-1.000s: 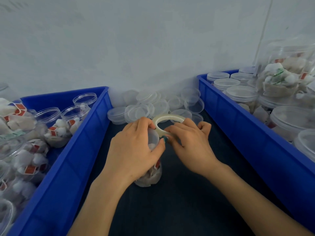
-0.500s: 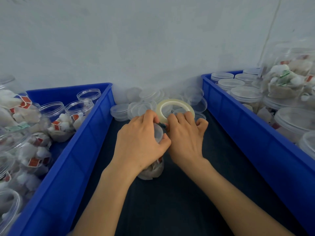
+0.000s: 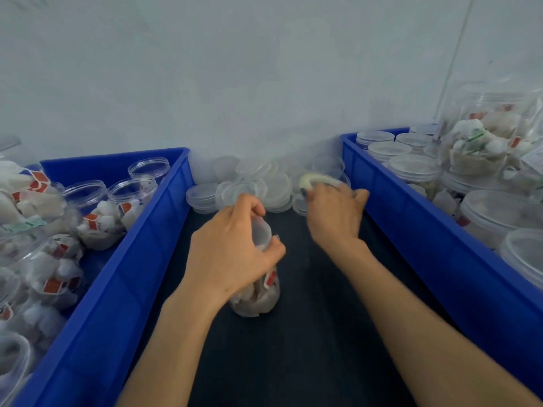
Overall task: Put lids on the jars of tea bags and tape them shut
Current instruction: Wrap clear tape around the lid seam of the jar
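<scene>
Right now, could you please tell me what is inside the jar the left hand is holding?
Tea bags with red tags show through the jar near its base; the left hand covers much of the rest.

A dark strip of bench [image 3: 308, 362] runs between the left blue crate [image 3: 123, 289] and the right blue crate [image 3: 426, 239]. Loose lids [image 3: 255, 183] crowd its upper end. The jar [image 3: 258, 301], held by the left grip [image 3: 232, 254], stands mid-strip. The right grip [image 3: 335, 212] with the tape roll [image 3: 308, 179] fills the strip's upper right. Lower centre lies open.
</scene>
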The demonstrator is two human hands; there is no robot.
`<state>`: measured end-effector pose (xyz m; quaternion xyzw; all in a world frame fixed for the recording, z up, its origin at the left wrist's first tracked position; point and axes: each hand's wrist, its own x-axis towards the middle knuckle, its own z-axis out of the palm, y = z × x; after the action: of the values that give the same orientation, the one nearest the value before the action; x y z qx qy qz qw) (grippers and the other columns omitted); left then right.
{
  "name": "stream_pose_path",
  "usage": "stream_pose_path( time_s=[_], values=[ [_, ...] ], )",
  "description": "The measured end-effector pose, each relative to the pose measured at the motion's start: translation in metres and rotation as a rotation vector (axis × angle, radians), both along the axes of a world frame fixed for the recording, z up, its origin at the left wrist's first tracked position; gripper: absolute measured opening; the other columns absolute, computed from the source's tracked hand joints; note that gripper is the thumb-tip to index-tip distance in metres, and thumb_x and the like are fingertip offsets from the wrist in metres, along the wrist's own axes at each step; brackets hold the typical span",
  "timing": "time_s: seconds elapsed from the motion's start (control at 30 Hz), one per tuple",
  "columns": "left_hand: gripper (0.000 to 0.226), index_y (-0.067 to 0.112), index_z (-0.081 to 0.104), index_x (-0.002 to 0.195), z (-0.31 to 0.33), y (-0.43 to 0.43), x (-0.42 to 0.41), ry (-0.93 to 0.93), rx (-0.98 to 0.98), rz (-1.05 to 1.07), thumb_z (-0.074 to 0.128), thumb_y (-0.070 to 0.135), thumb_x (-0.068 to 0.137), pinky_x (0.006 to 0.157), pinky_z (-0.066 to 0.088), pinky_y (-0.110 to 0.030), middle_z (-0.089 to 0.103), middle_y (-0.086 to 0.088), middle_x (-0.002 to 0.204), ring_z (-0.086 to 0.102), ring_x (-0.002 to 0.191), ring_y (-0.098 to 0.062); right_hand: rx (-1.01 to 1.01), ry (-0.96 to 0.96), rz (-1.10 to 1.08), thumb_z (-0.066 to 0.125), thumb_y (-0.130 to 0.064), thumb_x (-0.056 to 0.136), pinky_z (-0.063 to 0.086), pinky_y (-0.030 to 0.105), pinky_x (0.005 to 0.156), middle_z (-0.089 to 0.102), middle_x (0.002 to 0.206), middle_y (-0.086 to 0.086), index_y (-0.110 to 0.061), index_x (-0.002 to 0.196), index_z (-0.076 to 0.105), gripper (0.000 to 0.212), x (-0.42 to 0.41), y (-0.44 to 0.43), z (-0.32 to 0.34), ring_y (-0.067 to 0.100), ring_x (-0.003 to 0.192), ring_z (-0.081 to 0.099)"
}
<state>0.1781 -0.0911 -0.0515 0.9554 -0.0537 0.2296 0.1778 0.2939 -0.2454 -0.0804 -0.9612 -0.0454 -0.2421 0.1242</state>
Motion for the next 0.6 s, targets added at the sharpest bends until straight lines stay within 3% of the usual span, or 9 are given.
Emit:
stream_pose_path(
  time_s=[0.1,0.2,0.33,0.5,0.6],
  values=[
    [0.033,0.043,0.054,0.107,0.005,0.005,0.011,0.068,0.046,-0.003,0.053,0.058,0.077,0.072,0.046,-0.027,0.056,0.022,0.11,0.054,0.1,-0.002,0.005,0.084,0.317,0.024,-0.033,0.099,0.018,0.039,0.074,0.052,0.083,-0.009,-0.028,0.08,0.05,0.033,-0.019,0.004,-0.009,0.018,0.09,0.045],
    [0.025,0.041,0.06,0.101,0.005,0.005,0.013,0.072,0.063,-0.03,0.058,0.054,0.08,0.069,0.043,-0.023,0.056,0.022,0.109,0.052,0.1,0.0,-0.039,0.113,0.359,0.019,-0.038,0.1,0.016,0.037,0.073,0.044,0.08,-0.014,-0.03,0.078,0.043,0.033,-0.04,-0.005,-0.031,0.012,0.085,0.037],
    [0.026,0.043,0.06,0.1,0.006,0.009,0.015,0.125,-0.012,-0.065,0.062,0.055,0.076,0.069,0.035,-0.015,0.055,0.024,0.111,0.048,0.101,0.003,-0.069,0.123,0.376,0.025,-0.038,0.105,0.02,0.035,0.078,0.046,0.087,-0.014,-0.029,0.09,0.051,0.032,-0.052,-0.017,-0.048,0.011,0.091,0.036],
    [0.04,0.045,0.057,0.105,0.009,0.014,0.012,0.196,-0.007,-0.116,0.062,0.061,0.069,0.072,0.039,-0.023,0.051,0.024,0.116,0.047,0.107,0.002,-0.072,0.126,0.443,0.04,-0.045,0.104,0.026,0.033,0.084,0.05,0.1,-0.014,-0.033,0.1,0.064,0.027,-0.058,-0.015,-0.055,0.009,0.101,0.044],
    [0.033,0.044,0.057,0.102,0.011,0.011,0.013,0.206,0.002,-0.114,0.065,0.059,0.074,0.072,0.041,-0.025,0.052,0.024,0.114,0.048,0.106,0.0,-0.033,0.149,0.514,0.049,-0.044,0.101,0.035,0.033,0.084,0.05,0.107,-0.012,-0.034,0.107,0.07,0.024,-0.062,-0.014,-0.054,0.009,0.105,0.046]
  ],
)
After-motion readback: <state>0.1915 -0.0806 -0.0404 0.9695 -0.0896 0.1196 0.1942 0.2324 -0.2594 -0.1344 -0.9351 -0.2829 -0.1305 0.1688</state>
